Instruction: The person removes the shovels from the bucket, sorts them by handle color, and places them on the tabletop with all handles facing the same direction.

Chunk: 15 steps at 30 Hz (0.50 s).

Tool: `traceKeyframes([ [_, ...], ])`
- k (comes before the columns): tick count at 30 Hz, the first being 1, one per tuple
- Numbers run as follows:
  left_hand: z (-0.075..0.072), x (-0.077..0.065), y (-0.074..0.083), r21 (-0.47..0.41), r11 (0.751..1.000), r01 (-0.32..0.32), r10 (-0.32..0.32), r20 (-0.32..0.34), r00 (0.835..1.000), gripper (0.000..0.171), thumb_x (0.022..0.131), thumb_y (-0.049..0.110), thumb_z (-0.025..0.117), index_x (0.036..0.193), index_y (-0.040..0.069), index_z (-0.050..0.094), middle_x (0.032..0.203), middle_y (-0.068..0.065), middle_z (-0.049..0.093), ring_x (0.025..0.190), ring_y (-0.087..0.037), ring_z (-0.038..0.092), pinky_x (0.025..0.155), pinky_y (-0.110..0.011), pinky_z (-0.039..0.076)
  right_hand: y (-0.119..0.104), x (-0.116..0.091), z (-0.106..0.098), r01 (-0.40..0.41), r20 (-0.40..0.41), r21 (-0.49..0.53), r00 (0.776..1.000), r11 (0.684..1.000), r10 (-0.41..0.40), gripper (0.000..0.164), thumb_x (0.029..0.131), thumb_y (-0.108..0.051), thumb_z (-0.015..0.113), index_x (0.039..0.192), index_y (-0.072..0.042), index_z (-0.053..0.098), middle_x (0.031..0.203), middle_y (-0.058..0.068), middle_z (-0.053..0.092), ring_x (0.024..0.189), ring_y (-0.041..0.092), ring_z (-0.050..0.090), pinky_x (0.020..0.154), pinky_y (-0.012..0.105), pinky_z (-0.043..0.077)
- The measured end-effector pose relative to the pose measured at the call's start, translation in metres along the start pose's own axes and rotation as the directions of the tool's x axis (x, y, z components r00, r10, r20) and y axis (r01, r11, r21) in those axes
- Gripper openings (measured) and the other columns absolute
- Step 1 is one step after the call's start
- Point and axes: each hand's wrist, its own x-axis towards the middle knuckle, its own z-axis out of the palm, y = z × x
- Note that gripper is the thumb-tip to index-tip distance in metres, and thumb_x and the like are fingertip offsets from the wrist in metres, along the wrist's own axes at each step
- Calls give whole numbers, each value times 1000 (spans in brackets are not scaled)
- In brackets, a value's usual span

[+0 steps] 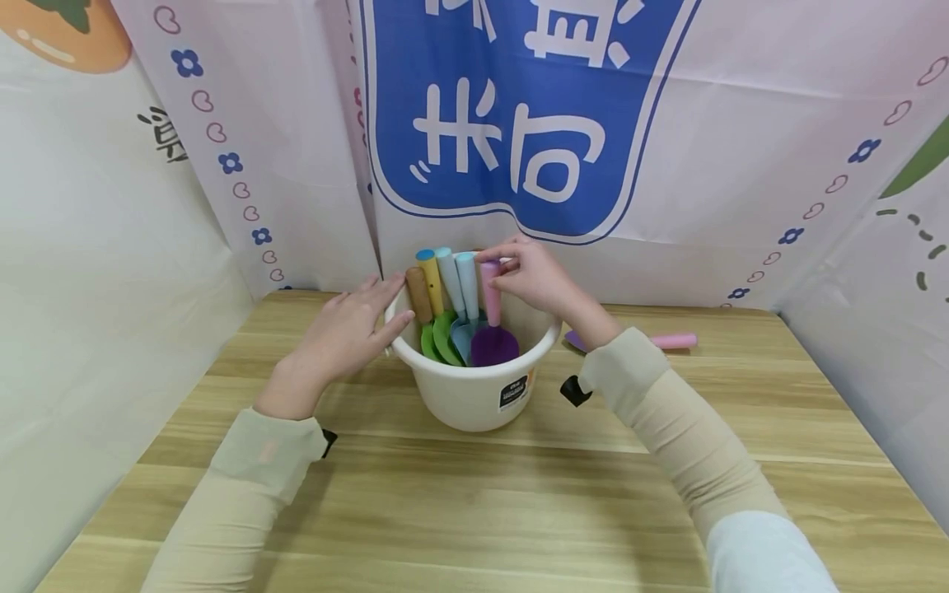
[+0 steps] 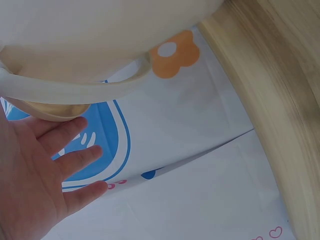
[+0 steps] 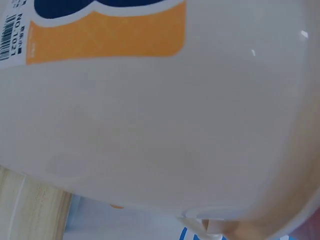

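A white plastic bucket (image 1: 460, 403) stands on the table with several small shovels upright inside. My left hand (image 1: 344, 329) rests on its left rim with fingers extended; in the left wrist view, the spread fingers (image 2: 77, 162) lie beside the bucket's handle (image 2: 90, 92). At the rim's far right, my right hand (image 1: 537, 276) pinches the pink handle of a purple shovel (image 1: 494, 346) that stands in the bucket. Left of it are blue shovels (image 1: 461, 333) with pale blue handles and green shovels (image 1: 443, 338) with brown and yellow handles. The right wrist view shows mostly bucket wall (image 3: 150, 125).
Another purple shovel with a pink handle (image 1: 675, 341) lies on the wooden table (image 1: 474, 511) behind my right forearm, partly hidden. A printed cloth (image 1: 296, 165) hangs right behind the bucket and along both sides. A label (image 1: 514, 393) is on the bucket's front.
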Motion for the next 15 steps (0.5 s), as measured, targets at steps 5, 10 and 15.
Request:
traceKeyframes([
  [5,1,0,0,-7,1000,-2,2,-4,1000,69,110,50,34,163,6,26,165,-15,29,152,-41,21,116,-68,24,1,-6,-1,31,28,16,999,999,-32,37,96,1,68,133,-2,68,134,16,64,115,33,65,93,38,58],
  [10,2,0,1,-11,1000,-5,5,-4,1000,69,110,50,34,163,6,26,165,-15,29,153,-41,21,116,-67,24,1,-13,-2,75,17,32,997,997,-76,37,96,2,68,132,1,67,133,18,65,113,33,66,94,38,57],
  [15,1,0,1,-13,1000,-10,10,-5,1000,69,110,50,34,162,5,26,165,-16,29,152,-41,21,116,-67,25,0,-21,-4,127,-15,11,992,992,-127,35,94,4,70,129,1,69,130,17,68,111,33,67,94,38,57],
])
